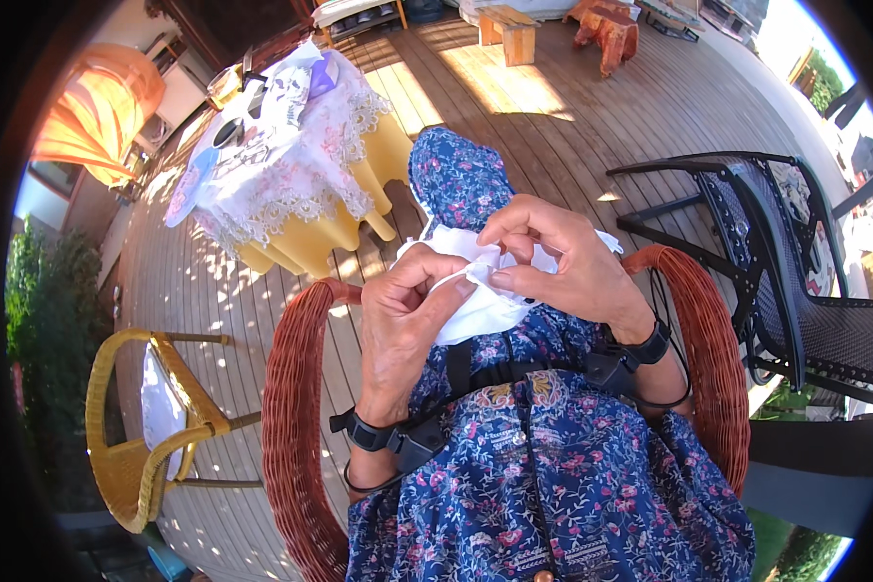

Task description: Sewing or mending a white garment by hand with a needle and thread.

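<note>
A piece of white cloth [485, 318] lies bunched over my lap, on the blue floral fabric of my clothing [461, 179]. My left hand [398, 320] is closed on a fold of this cloth, pinching it between thumb and fingers. Close by on the right, my right hand [572, 262] has its fingers curled and its thumb against the raised fold. Whatever lies between those right fingertips is too small to make out. Each wrist wears a black strap, the left strap [373, 435] and the right strap [645, 344].
Reddish wicker armrests [296, 417] flank me. Ahead to the left stands a table with a lace tablecloth [262, 189], sunglasses [228, 133] and papers on it. A yellow wicker chair [116, 456] is at left, a black mesh chair [747, 242] at right, a wooden stool [507, 34] farther off.
</note>
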Available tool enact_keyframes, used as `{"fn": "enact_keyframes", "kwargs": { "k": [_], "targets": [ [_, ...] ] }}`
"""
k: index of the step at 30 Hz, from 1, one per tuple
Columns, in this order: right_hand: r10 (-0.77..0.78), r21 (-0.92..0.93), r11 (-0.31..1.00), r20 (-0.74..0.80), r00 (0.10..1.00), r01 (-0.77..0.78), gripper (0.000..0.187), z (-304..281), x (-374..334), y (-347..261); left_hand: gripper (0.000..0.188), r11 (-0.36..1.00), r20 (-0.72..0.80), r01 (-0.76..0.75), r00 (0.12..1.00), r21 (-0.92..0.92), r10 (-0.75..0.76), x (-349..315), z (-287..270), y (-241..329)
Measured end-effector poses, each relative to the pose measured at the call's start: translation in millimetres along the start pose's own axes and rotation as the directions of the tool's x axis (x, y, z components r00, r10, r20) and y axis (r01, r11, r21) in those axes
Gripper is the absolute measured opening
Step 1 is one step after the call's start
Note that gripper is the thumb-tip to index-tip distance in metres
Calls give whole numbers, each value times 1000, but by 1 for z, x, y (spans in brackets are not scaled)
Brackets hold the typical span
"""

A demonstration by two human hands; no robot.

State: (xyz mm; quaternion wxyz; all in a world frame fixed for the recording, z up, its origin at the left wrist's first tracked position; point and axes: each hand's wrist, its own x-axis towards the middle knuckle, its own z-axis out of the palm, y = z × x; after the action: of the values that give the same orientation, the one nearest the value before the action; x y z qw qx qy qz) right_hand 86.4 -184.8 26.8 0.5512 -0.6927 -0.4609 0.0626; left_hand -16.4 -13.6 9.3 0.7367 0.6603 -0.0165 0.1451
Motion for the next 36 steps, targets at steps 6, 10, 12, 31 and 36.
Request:
{"fn": "enact_keyframes", "kwargs": {
  "k": [6, 10, 12, 31, 36],
  "targets": [
    [-87, -116, 989, 56, 995, 93, 20, 11, -2, 3, 13, 1000, 44, 1, 999, -11, 0, -2, 0, 5],
    [-242, -268, 942, -119, 963, 203, 18, 7, 3, 7, 14, 999, 54, 41, 998, -10, -41, -3, 0, 5],
    [-291, -304, 923, -149, 945, 237, 18, 4, 8, 7, 15, 998, 61, 58, 997, -20, -56, -4, 1, 6],
    [-115, -238, 971, -343, 932, 32, 22, 1, -10, -9, 12, 997, -25, -9, 1000, 75, 11, 19, 27, 6],
    [-77, -158, 987, -347, 935, 23, 19, -2, -11, -4, 10, 995, 4, 9, 1000, 95, -9, 23, 28, 6]
  ]
}}
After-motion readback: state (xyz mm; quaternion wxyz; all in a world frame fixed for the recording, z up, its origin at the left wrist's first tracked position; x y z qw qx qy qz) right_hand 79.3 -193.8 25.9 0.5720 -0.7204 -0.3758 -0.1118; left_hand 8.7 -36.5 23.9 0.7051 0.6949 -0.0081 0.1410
